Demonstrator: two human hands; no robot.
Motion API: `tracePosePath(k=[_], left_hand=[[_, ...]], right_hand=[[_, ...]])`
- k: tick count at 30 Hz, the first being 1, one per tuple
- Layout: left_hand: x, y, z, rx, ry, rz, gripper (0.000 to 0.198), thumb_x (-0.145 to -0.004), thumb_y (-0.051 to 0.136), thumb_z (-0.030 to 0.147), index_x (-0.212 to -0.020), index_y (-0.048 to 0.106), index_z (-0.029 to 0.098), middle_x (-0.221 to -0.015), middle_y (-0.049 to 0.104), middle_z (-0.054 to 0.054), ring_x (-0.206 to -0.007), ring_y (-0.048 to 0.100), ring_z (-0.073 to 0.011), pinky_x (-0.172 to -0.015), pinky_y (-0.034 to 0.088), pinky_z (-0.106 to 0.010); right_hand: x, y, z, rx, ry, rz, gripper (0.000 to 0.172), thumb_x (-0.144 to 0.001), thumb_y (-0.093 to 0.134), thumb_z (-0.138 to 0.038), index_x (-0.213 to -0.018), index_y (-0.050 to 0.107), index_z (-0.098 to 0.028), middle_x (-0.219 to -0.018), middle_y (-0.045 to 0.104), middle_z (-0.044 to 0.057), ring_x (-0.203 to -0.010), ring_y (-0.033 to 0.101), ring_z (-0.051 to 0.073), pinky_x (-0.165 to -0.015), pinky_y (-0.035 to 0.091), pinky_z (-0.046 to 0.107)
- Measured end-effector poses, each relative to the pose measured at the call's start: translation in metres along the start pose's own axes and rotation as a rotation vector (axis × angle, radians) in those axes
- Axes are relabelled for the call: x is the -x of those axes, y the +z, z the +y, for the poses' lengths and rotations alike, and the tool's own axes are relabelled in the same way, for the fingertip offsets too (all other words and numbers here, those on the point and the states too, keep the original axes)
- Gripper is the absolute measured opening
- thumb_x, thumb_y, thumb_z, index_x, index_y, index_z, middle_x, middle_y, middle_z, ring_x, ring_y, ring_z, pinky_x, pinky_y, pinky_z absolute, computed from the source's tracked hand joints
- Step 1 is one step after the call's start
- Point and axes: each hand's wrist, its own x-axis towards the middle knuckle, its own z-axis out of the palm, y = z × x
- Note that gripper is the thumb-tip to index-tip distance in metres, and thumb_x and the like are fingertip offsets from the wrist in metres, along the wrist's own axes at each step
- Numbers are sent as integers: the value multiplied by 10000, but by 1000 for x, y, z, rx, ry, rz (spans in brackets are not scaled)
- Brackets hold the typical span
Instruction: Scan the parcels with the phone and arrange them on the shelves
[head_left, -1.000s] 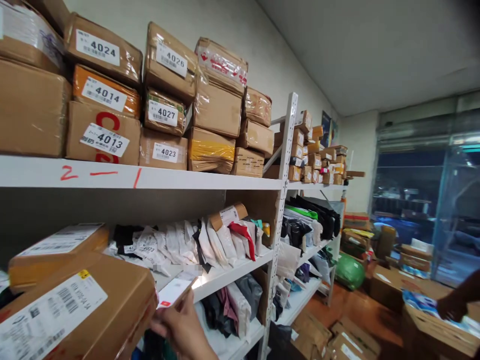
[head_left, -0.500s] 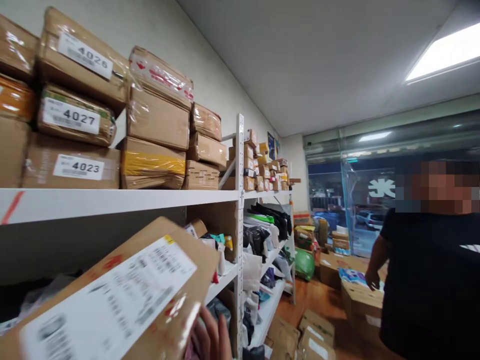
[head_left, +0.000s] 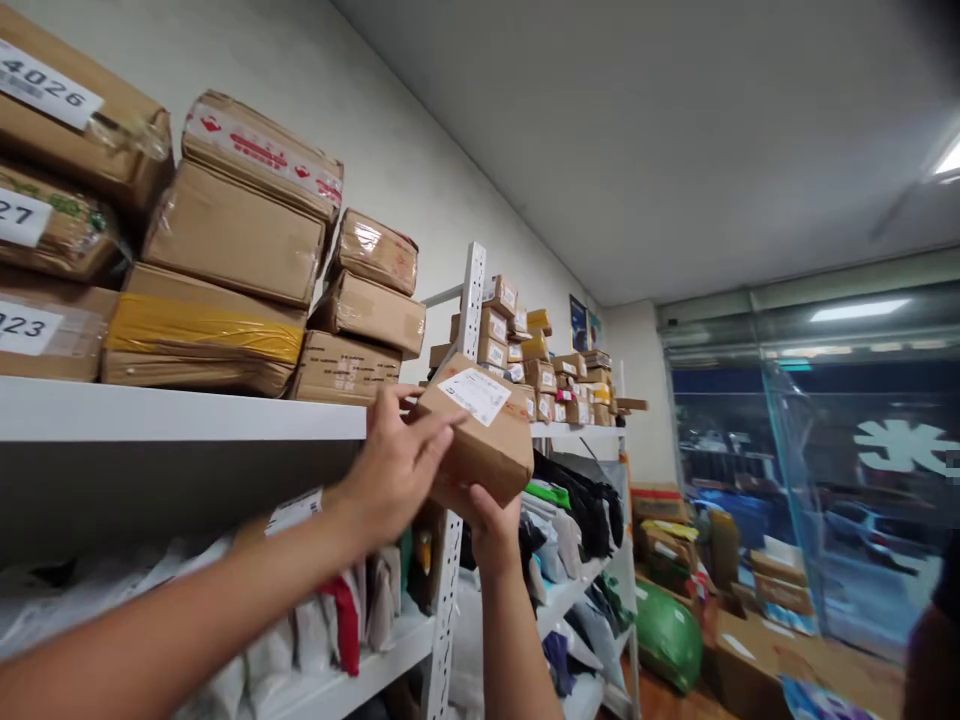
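A small brown cardboard box [head_left: 491, 445] with a white label on top is held up in front of the shelf post. My left hand [head_left: 397, 460] is at its left side, thumb and fingers pressed against the box. From below, my right hand [head_left: 491, 525] grips the lower front, its thumb on the near face. To the left, stacked taped boxes [head_left: 236, 230] stand on the white upper shelf [head_left: 187, 408], just beside my left hand.
Bagged parcels [head_left: 277, 640] fill the lower shelf. Farther back, small boxes [head_left: 544, 375] line another shelf, with dark bags below. A green bundle [head_left: 667, 635] and cartons [head_left: 780, 650] lie on the floor at right. Part of a person shows at the right edge.
The view has turned right. The large labelled box in the foreground is gone from view, and both hands now hold a box up at shelf height. The person has mostly left the frame.
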Motion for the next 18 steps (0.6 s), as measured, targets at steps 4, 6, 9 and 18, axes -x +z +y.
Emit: tracePosePath(k=[4, 6, 9, 18], left_hand=[[-96, -5, -44, -468, 193, -177, 554, -870, 427, 161, -1420, 401, 217, -1146, 551, -111, -1101, 464, -262, -1009, 365, -461], [-143, -6, -59, -717, 296, -365, 634, -776, 629, 307, -1383, 460, 236, -1285, 512, -125, -1240, 371, -324, -1056, 283, -518], [-191, 4, -67, -1052, 356, -704, 744, -551, 813, 426, -1252, 601, 293, -1398, 448, -116, -1353, 218, -424, -1085, 143, -604], [-215, -2, -87, -1185, 495, -870, 491, -647, 654, 555, -1084, 689, 333, -1218, 535, -111, -1068, 487, -374, -998, 256, -593]], right_hand=[[-45, -15, 18, -7, -3, -53, 1006, -528, 807, -272, -1418, 339, -225, -1282, 605, 82, -1146, 578, 254, -1066, 371, 461], [-55, -16, 22, -49, 7, -104, 974, -525, 800, -255, -1399, 373, -220, -1196, 648, 61, -1148, 580, 255, -1060, 379, 444], [-59, -11, 22, -160, 79, -157, 889, -557, 775, -240, -1371, 417, -225, -1058, 699, 26, -1107, 613, 249, -1049, 402, 428], [-79, -16, -10, -190, 308, -99, 537, -474, 807, -273, -990, 678, -201, -720, 734, -15, -687, 688, 223, -682, 578, 337]])
